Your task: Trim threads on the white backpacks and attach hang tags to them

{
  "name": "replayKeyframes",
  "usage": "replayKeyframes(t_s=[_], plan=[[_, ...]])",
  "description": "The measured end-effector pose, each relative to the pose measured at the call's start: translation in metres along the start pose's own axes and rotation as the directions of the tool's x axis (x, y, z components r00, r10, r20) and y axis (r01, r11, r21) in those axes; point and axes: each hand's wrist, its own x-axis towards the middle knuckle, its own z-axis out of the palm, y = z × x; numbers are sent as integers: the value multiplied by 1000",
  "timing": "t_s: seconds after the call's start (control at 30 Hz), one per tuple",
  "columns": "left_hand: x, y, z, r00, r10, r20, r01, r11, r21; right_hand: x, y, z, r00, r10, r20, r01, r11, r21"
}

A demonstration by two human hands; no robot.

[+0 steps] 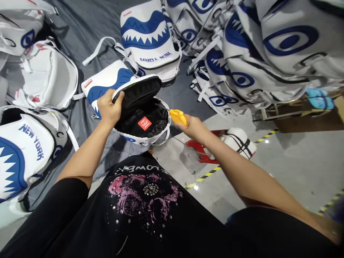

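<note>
A white and blue backpack point(107, 83) lies unzipped on the grey cloth, its black lining and a red label point(144, 123) showing inside. My left hand point(110, 107) grips the raised edge of its flap, thumb on the inner side. In my right hand point(191, 125) is a yellow object point(177, 116), pinched at the right rim of the bag's opening. What the yellow object is cannot be made out.
Another shark-print backpack point(146, 36) lies behind. More bags are on the left point(32, 143) and piled at the right point(268, 53). A red stool point(204, 152) with a white roll point(239, 142) stands on the floor, right.
</note>
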Motion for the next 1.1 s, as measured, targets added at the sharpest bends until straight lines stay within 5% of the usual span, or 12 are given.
replayKeyframes(t_s=[0.13,0.23,0.4,0.6,0.73,0.87,0.97,1.03,1.1], plan=[[1,0,-1,999,18,30,-18,1000,5,8,-7,36,999,-1,-32,2,999,49],[2,2,-1,999,38,17,-38,999,2,0,-11,40,999,-13,-36,14,1000,23],[-3,4,0,998,63,26,-62,998,-23,-33,-2,19,995,-91,35,92,995,-41],[-13,8,5,996,54,66,-53,999,-9,-55,19,-13,975,45,216,1,978,-209],[-27,24,0,981,181,66,-185,981,52,-35,9,-26,973,78,216,-9,953,-304],[-69,53,-18,918,369,144,-370,929,-23,15,-32,-36,952,-51,302,151,936,-318],[-107,83,-16,795,401,456,-334,916,-223,54,-68,-39,913,-236,332,340,890,-304],[-121,101,5,578,219,786,-133,976,-175,73,-86,-39,882,-353,313,445,840,-309],[-124,109,40,370,-72,926,40,997,62,86,-95,-39,842,-449,300,533,781,-327]])
